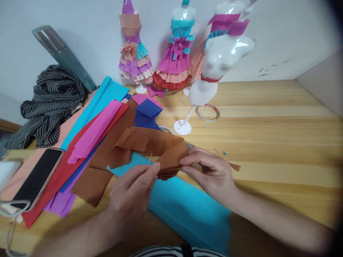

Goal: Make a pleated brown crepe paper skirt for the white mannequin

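Between my two hands is a strip of brown crepe paper (167, 155), gathered into small pleats along its lower edge. My left hand (135, 191) pinches the left end of the pleats between thumb and fingers. With thumb and fingertips, my right hand (207, 171) grips the right end of the same strip. The strip's loose length loops back to the left over other brown paper (115, 130). Below the hands lies a turquoise crepe paper sheet (184, 205). Scissors (190, 145) show partly behind my right hand.
A white mannequin (219, 60) with a red waist band stands ahead, near a tape roll (208, 112). Small mannequins in paper dresses (173, 67) line the wall. On the left lie folded coloured papers (91, 132), a phone (39, 178) with a cable, and a striped cloth (53, 103).
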